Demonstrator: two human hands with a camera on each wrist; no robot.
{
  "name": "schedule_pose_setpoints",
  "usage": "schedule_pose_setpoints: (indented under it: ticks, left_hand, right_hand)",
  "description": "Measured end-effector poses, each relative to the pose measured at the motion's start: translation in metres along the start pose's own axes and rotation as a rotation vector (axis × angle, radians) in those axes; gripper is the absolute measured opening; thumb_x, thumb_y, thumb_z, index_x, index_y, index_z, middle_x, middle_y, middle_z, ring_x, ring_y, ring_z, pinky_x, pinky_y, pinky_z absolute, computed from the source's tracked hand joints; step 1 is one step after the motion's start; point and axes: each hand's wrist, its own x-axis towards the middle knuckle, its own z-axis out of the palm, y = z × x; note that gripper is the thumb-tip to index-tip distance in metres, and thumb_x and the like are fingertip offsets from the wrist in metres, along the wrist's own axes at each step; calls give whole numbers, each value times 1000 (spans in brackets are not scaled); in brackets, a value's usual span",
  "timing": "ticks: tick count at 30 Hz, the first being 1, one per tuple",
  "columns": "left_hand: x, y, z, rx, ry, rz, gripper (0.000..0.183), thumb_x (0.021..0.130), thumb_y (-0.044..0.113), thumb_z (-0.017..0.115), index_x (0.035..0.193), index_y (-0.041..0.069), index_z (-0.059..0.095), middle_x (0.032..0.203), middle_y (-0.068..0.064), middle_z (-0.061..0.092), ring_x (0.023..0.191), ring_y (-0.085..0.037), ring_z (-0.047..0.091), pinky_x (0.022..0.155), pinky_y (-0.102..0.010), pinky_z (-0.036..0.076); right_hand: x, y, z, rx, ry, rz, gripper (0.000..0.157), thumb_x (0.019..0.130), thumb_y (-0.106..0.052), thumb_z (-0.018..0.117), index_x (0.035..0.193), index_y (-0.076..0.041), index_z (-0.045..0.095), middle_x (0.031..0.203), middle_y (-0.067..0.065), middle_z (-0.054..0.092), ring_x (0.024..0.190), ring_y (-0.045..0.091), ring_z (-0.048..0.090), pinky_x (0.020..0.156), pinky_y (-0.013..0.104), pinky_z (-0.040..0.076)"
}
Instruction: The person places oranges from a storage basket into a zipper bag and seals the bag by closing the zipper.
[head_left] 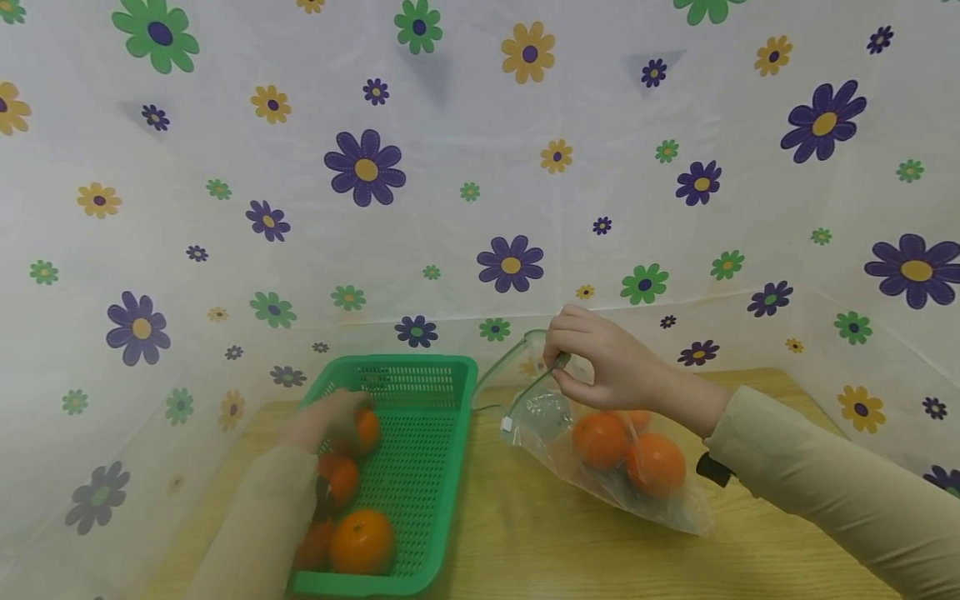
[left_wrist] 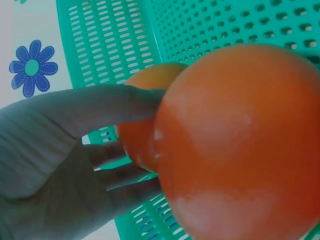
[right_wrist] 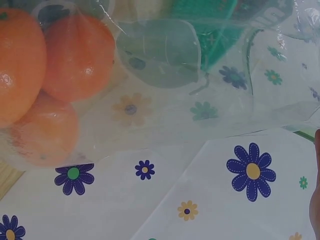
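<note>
In the head view my left hand (head_left: 324,421), slightly blurred, reaches into the green basket (head_left: 453,483) and grips an orange (head_left: 367,431) near its far left corner. The left wrist view has the thumb (left_wrist: 120,107) across that orange (left_wrist: 138,145) and the other fingers curving behind it; a nearer orange (left_wrist: 245,145) covers their tips. My right hand (head_left: 600,354) pinches the upper edge of a clear zip bag (head_left: 555,454), holding its mouth up. Oranges (head_left: 656,464) lie in the bottom of the bag. Only a sliver of the right hand (right_wrist: 316,190) shows in the right wrist view.
More oranges (head_left: 362,542) sit along the basket's left side and near end. Basket and bag stand side by side on a wooden table (head_left: 517,533). A white flower-patterned sheet (head_left: 450,233) encloses the back and sides. A white zip slider (head_left: 507,424) sits at the bag's edge.
</note>
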Motion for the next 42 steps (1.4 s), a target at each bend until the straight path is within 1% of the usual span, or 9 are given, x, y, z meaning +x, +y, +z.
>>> schedule_pose_setpoints:
  ticks: [5,8,13,18,22,27,31,37,42]
  left_hand:
    - [-1,3,0,4,-7,-12,75,75,6,87,144,1,59,138,-29,62,113,-38,65,99,-56,58]
    - [-2,3,-1,-5,-7,-22,75,74,4,87,144,3,59,137,-28,62,110,-36,64,97,-55,58]
    - [-4,3,-3,-5,-14,-14,75,74,6,89,143,6,59,133,-26,63,105,-34,63,95,-56,58]
    - [-6,3,-4,-6,-25,-17,77,74,9,89,144,8,58,136,-26,62,109,-36,62,97,-59,57]
    - [-4,0,-2,-13,-25,-12,78,73,8,89,144,7,58,137,-27,62,112,-38,63,99,-61,56]
    - [-4,-3,-1,-1,-13,18,77,72,10,90,142,5,59,132,-26,65,116,-42,64,102,-64,54]
    - [-4,-5,-1,14,-17,46,76,71,10,90,140,4,60,131,-28,63,119,-45,62,103,-65,54]
    - [-4,-4,-2,4,-27,77,72,70,11,88,136,4,60,122,-26,64,111,-40,62,98,-61,56]
    - [-4,0,-1,-13,-20,80,69,72,14,89,135,6,61,122,-21,66,108,-36,63,97,-60,57]
  right_hand:
    - [0,0,0,0,1,1,16,82,1,72,91,-11,65,85,-2,62,86,12,51,74,27,49]
    - [0,0,-1,-1,-1,5,16,81,1,72,90,-11,66,85,-2,62,86,13,51,74,27,49]
    - [1,0,-1,1,-8,6,15,82,0,72,91,-11,66,85,-2,63,87,13,52,75,27,50]
    - [0,-1,0,6,-7,11,15,82,0,72,91,-11,66,86,-2,63,87,13,52,75,27,50]
    - [0,-1,0,6,-1,15,15,82,1,72,91,-10,66,86,-1,63,87,13,52,75,27,50]
    - [2,-1,-1,5,1,8,14,82,1,72,91,-9,67,86,-1,63,87,13,52,75,27,50]
    - [2,-1,-1,6,3,4,15,82,1,72,91,-9,67,85,-1,63,87,13,52,75,27,50]
    - [1,1,-1,5,4,1,15,82,1,72,91,-10,66,85,-1,63,88,13,52,75,27,50]
    - [1,2,0,10,1,9,16,82,0,72,91,-11,66,86,-2,63,88,13,53,75,26,52]
